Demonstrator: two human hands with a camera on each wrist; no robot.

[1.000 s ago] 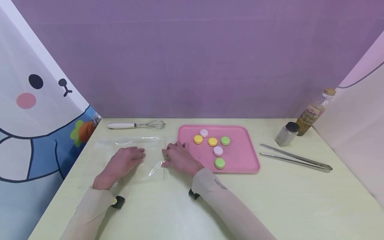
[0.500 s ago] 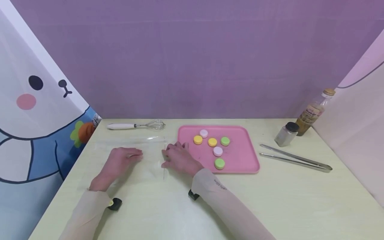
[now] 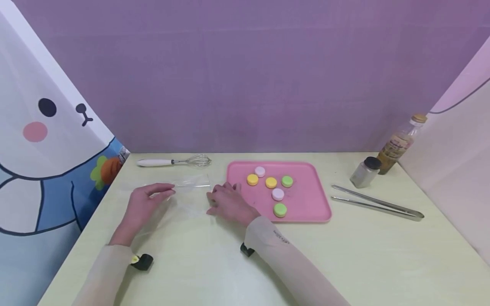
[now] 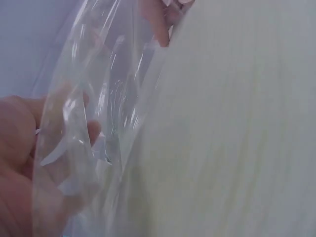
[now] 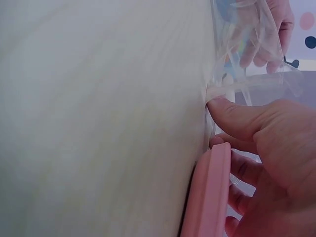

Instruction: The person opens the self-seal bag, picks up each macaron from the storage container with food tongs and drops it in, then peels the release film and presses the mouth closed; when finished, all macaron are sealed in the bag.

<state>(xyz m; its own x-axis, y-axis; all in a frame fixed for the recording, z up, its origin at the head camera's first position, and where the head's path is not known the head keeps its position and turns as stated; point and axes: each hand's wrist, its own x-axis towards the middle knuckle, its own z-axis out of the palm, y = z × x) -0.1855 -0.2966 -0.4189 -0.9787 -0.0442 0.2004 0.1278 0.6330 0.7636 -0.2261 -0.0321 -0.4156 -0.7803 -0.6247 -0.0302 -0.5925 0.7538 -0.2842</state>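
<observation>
A clear plastic bag point(image 3: 193, 182) lies on the table between my hands, its upper layer partly lifted. My left hand point(image 3: 144, 206) pinches the raised film between thumb and fingers at the bag's left part. In the left wrist view the loose film point(image 4: 118, 94) hangs in creases across the fingers point(image 4: 93, 132). My right hand point(image 3: 232, 204) holds the bag's right end low at the table, beside the left edge of a pink tray point(image 3: 306, 204). Its thumb point(image 5: 232, 116) presses at the film's edge in the right wrist view; what lies under the other fingers is partly hidden.
Several yellow, green and pale pink macarons point(image 3: 271, 182) sit on the tray. A whisk point(image 3: 174, 162) lies behind the bag. To the right are metal tongs point(image 3: 377, 204), a black-lidded jar point(image 3: 365, 172) and a corked bottle point(image 3: 400, 146).
My left hand has moved left and slightly up, its thumb and fingers now closed on the film and lifting it. The right hand has stayed in place.
</observation>
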